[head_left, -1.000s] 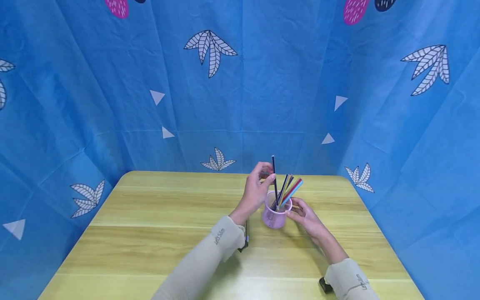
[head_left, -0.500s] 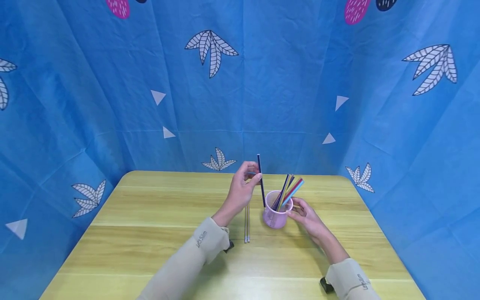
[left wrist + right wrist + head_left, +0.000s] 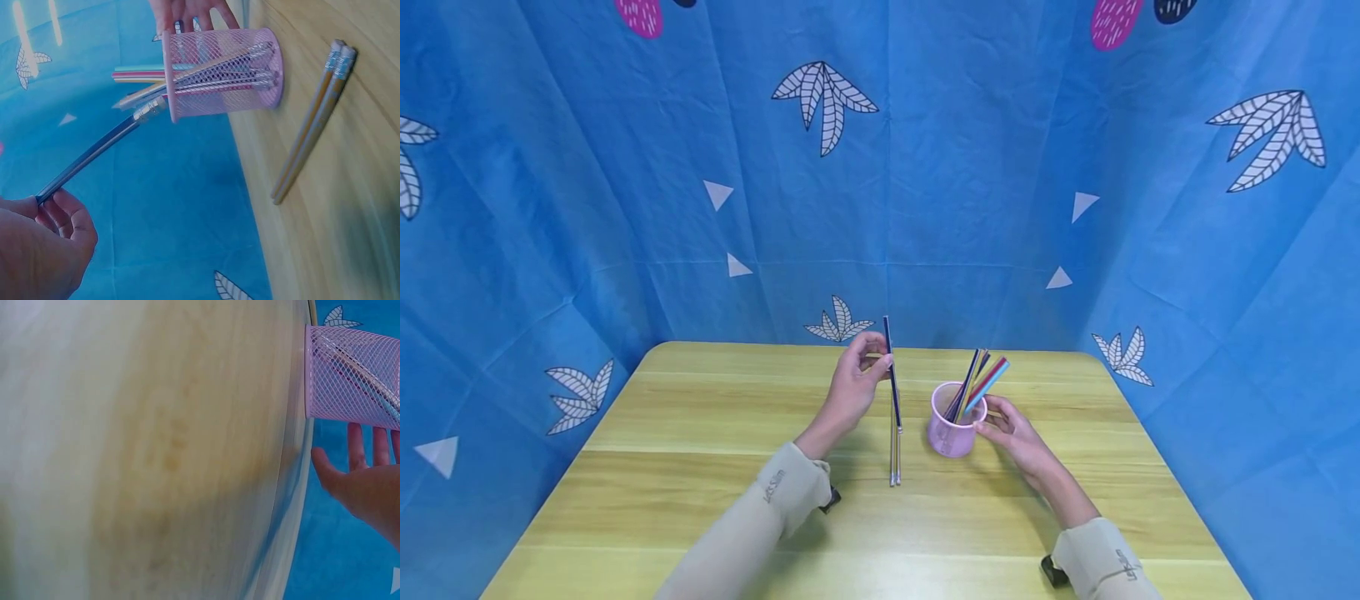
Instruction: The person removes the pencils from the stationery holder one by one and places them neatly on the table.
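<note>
My left hand [image 3: 852, 385] pinches a dark pencil [image 3: 894, 398] near its upper end, between thumb and fingers. Its metal ferrule and eraser end [image 3: 150, 111] point down. In the head view this lower end overlaps two pencils [image 3: 315, 125] lying side by side on the table, left of the cup. The pink mesh pencil cup [image 3: 950, 442] stands upright with several pencils [image 3: 973, 387] leaning to the right in it, dark, yellow, red and light blue. At the cup's right side rests my right hand [image 3: 1017, 437], fingers extended along the mesh and thumb near the rim.
The wooden table [image 3: 700, 483] has rounded far corners. A blue curtain [image 3: 880, 208] with white leaf prints surrounds its back and sides. Black wrist devices [image 3: 1054, 572] show under both sleeves.
My left hand has carried the dark pencil out of the cup and leftward, over the two lying pencils, which its sleeve partly hid before. My right hand and the cup stay in place.
</note>
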Demonstrator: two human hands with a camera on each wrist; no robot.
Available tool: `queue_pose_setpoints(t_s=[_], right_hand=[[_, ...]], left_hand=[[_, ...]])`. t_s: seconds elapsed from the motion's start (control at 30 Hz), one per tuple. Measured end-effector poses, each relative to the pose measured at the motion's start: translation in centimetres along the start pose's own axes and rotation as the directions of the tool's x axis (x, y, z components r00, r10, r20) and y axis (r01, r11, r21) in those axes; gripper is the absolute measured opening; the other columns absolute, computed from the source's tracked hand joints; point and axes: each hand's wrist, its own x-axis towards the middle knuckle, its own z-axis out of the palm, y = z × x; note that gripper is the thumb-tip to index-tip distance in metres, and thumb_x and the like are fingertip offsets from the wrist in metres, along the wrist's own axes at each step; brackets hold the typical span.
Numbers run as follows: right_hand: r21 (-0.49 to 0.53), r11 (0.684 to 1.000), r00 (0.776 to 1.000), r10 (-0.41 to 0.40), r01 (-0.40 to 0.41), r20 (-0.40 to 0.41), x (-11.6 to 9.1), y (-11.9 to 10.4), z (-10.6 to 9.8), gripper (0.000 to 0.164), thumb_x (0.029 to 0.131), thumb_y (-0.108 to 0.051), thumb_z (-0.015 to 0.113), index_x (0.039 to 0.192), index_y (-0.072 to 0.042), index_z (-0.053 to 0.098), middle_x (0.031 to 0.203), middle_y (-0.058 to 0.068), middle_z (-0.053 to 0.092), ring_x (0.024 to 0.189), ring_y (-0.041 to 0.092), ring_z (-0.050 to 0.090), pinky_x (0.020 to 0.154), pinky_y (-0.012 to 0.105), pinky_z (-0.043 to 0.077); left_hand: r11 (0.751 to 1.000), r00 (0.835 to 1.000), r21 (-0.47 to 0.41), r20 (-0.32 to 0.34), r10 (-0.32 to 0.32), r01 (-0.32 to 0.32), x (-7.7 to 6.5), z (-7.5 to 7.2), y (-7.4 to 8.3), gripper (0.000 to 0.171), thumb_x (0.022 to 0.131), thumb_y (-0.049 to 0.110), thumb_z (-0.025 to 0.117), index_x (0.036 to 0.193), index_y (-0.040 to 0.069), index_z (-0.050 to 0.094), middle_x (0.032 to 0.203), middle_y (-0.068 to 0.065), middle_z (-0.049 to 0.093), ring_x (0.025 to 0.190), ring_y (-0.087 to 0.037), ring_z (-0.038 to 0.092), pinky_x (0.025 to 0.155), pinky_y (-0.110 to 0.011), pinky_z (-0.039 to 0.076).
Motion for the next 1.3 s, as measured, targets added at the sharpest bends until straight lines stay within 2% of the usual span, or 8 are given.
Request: queue_pose_setpoints(t_s=[0.1, 0.27, 0.47, 0.6, 0.83, 1.07, 1.3], right_hand=[[0.001, 1.0, 1.0, 0.0, 0.0, 0.0, 0.0, 0.0, 0.0, 0.067, 0.102, -0.012, 0.062, 0.157, 0.002, 0.028, 0.16, 0.029, 0.036, 0.15, 0.047, 0.032, 0.125, 0.062, 0.027], [-0.003, 1.0, 1.0, -0.001, 0.001, -0.003, 0.0, 0.1, 0.0, 0.067, 0.102, -0.012, 0.062, 0.157, 0.003, 0.028, 0.16, 0.029, 0.036, 0.15, 0.047, 0.032, 0.125, 0.062, 0.028], [-0.007, 1.0, 1.0, 0.015, -0.015, -0.014, 0.1, 0.3, 0.0, 0.068, 0.101, -0.013, 0.064, 0.157, 0.002, 0.029, 0.16, 0.028, 0.037, 0.15, 0.045, 0.033, 0.125, 0.06, 0.029], [0.002, 1.0, 1.0, 0.01, -0.01, -0.004, 0.2, 0.3, 0.0, 0.067, 0.102, -0.013, 0.063, 0.157, 0.002, 0.028, 0.16, 0.029, 0.035, 0.15, 0.046, 0.032, 0.126, 0.061, 0.027], [0.007, 1.0, 1.0, 0.008, -0.008, -0.004, 0.2, 0.3, 0.0, 0.066, 0.102, -0.012, 0.062, 0.157, 0.002, 0.029, 0.16, 0.029, 0.036, 0.151, 0.046, 0.032, 0.126, 0.061, 0.027], [0.011, 1.0, 1.0, 0.001, -0.001, -0.003, 0.1, 0.2, 0.0, 0.067, 0.102, -0.011, 0.062, 0.157, 0.003, 0.028, 0.159, 0.029, 0.036, 0.15, 0.047, 0.032, 0.126, 0.061, 0.028], [0.006, 1.0, 1.0, -0.014, 0.014, -0.004, 0.1, 0.3, -0.1, 0.066, 0.102, -0.01, 0.062, 0.156, 0.004, 0.028, 0.159, 0.029, 0.037, 0.15, 0.047, 0.033, 0.126, 0.06, 0.027]], left_hand=[[1.0, 1.0, 0.0, -0.005, -0.029, 0.029, -0.1, -0.6, -0.3, 0.022, 0.102, -0.001, 0.058, 0.123, 0.003, 0.057, 0.117, -0.016, 0.061, 0.103, -0.032, 0.066, 0.092, -0.037, 0.062], [0.997, 0.998, -0.024, -0.009, -0.069, 0.069, -0.2, -1.3, -1.0, 0.023, 0.101, -0.002, 0.057, 0.124, 0.004, 0.057, 0.119, -0.018, 0.06, 0.1, -0.023, 0.065, 0.093, -0.036, 0.062], [0.992, 0.993, -0.042, 0.005, -0.118, 0.118, -0.3, -1.9, -1.8, 0.026, 0.101, -0.003, 0.057, 0.127, 0.002, 0.056, 0.123, -0.023, 0.058, 0.101, -0.023, 0.064, 0.098, -0.042, 0.061], [0.988, 0.989, -0.039, 0.008, -0.149, 0.149, -0.5, -2.1, -2.1, 0.028, 0.101, -0.003, 0.057, 0.13, 0.0, 0.055, 0.122, -0.021, 0.059, 0.102, -0.023, 0.064, 0.099, -0.045, 0.06], [0.98, 0.982, -0.057, 0.014, -0.19, 0.191, -0.7, -2.4, -3.2, 0.027, 0.102, -0.002, 0.056, 0.129, -0.003, 0.054, 0.116, -0.015, 0.06, 0.097, -0.021, 0.063, 0.096, -0.042, 0.06], [0.963, 0.967, -0.095, 0.017, -0.253, 0.254, -0.8, -2.6, -4.5, 0.025, 0.1, -0.003, 0.06, 0.125, -0.001, 0.057, 0.112, -0.009, 0.06, 0.093, -0.017, 0.062, 0.091, -0.036, 0.06], [0.949, 0.951, -0.067, 0.033, -0.308, 0.309, -1.0, -2.8, -5.8, 0.028, 0.098, -0.003, 0.063, 0.126, -0.002, 0.06, 0.114, -0.013, 0.064, 0.091, -0.016, 0.063, 0.093, -0.042, 0.062]])
